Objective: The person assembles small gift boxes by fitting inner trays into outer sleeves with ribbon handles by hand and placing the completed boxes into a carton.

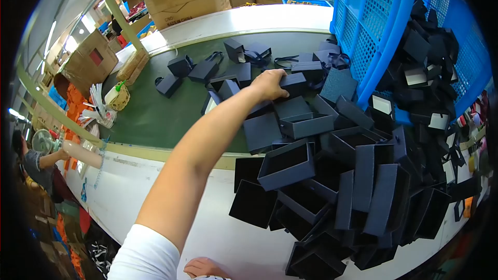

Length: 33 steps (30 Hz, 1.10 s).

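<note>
My left hand (270,84) reaches across the bench, its fingers and thumb closed on the end of a small dark blue box (294,84). Around it lie more dark boxes, some with ribbons, such as one box (203,71) on the green surface (140,119). Nearer me, a large heap of open dark box parts (287,166) spreads over the white table (218,233). At the bottom edge shows what looks like my right hand (204,267), low beside my left arm; its fingers cannot be made out clearly.
Blue plastic crates (373,15) stand at the right, one full of dark boxes (417,46). A metal post (116,10), a small basket (118,97) and a cardboard box (88,59) are at the left. Another person's arm (51,159) shows at far left.
</note>
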{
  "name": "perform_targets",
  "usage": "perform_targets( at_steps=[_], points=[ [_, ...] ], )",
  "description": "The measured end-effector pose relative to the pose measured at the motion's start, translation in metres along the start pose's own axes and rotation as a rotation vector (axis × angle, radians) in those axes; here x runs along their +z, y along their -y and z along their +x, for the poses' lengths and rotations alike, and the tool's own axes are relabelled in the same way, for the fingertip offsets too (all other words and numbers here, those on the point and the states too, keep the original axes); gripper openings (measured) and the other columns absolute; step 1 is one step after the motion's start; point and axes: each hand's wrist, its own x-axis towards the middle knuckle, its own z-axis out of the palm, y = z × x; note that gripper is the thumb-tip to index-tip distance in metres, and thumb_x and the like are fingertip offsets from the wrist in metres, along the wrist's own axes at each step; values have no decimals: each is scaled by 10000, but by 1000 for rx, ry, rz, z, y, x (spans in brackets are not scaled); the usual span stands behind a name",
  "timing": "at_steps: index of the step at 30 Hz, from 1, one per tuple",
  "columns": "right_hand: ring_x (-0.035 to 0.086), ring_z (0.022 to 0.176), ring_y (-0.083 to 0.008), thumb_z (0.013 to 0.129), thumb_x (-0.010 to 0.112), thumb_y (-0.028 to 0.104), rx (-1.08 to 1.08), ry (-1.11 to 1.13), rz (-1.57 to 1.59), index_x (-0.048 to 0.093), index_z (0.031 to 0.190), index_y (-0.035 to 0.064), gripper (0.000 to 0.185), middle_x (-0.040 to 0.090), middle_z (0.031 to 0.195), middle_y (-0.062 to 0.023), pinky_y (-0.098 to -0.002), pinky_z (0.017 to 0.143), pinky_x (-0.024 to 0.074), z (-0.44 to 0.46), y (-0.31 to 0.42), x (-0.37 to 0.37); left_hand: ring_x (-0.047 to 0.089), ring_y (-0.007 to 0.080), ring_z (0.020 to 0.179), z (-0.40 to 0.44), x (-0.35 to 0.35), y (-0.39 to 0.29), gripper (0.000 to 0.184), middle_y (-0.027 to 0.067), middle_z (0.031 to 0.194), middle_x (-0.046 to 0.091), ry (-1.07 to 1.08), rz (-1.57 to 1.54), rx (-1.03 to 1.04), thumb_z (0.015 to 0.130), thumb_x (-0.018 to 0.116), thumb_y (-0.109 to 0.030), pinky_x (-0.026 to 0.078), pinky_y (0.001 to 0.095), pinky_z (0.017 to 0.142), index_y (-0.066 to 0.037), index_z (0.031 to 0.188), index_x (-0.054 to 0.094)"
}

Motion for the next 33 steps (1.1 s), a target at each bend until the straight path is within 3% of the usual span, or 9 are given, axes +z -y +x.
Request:
perform_targets(
  at_steps=[2, 6, 9, 13, 14, 17, 22, 28, 33],
  points=[
    [682, 1049, -246, 860, 711, 87, 7, -1, 13, 703, 985, 83, 125, 707, 1018, -53, -403, 883, 535, 5, 1, -8, 628, 373, 1215, 1, -18, 0, 589, 220, 1290, 659, 103, -84, 39, 757, 856, -267, 484, 441, 1048, -72, 1267, 636],
    [682, 1046, -250, 860, 711, 86, 9, -6, 26, 704, 983, 82, 124, 708, 1013, -57, -405, 879, 536, 11, -2, -12, 434, 392, 1425, 5, -27, -15, 543, 223, 1593, 365, -36, 422, 411, 739, 848, -261, 386, 570, 1115, -103, 1201, 611],
    [683, 1044, -253, 860, 711, 86, 12, -2, 27, 704, 983, 81, 123, 708, 1010, -60, -406, 876, 537, 12, -8, -14, 410, 405, 1447, 31, -15, -36, 605, 236, 1586, 376, 47, 394, 404, 737, 848, -263, 395, 581, 1116, -109, 1240, 549],
    [683, 1041, -256, 859, 711, 85, 14, -9, 36, 704, 981, 79, 122, 708, 1006, -64, -408, 873, 538, 16, -13, -19, 478, 448, 1399, 49, -21, -72, 1150, 292, 1638, 262, 161, 347, 325, 660, 908, -268, 471, 555, 1092, -200, 1597, 245],
    [683, 1041, -257, 859, 711, 85, 16, -11, 41, 704, 981, 79, 122, 708, 1005, -65, -409, 872, 538, 17, -13, -20, 520, 489, 1343, 49, -23, -87, 1368, 299, 1647, 234, 183, 601, 364, 630, 936, -262, 494, 520, 1086, -292, 1658, 33],
    [683, 1039, -260, 859, 711, 85, 18, -22, 50, 704, 980, 78, 122, 708, 1001, -68, -410, 869, 539, 19, -12, -22, 504, 518, 1345, 60, -10, -104, 1417, 303, 1637, 254, 310, 657, 298, 608, 953, -251, 485, 507, 1103, -339, 1654, 1],
    [683, 1035, -265, 858, 711, 84, 23, -22, 58, 705, 978, 76, 121, 708, 996, -73, -412, 864, 540, 20, -15, -23, 582, 428, 1285, 91, 0, -96, 985, 174, 1420, 593, 390, 525, 220, 677, 888, -431, 485, 492, 1070, -264, 1552, 467],
    [684, 1032, -271, 858, 711, 83, 28, -21, 66, 705, 977, 74, 119, 708, 989, -79, -415, 859, 542, 22, -15, -22, 627, 391, 1217, 74, 6, -103, 890, 168, 1352, 629, 223, 554, 177, 700, 862, -440, 518, 472, 1028, -295, 1509, 519],
    [684, 1028, -275, 857, 711, 82, 38, -11, 78, 705, 975, 72, 118, 709, 984, -83, -418, 854, 543, 23, -15, -21, 647, 378, 1166, 75, 19, -99, 734, 202, 1257, 642, 165, 676, 186, 770, 822, -502, 547, 467, 968, -182, 1391, 595]
  ],
)
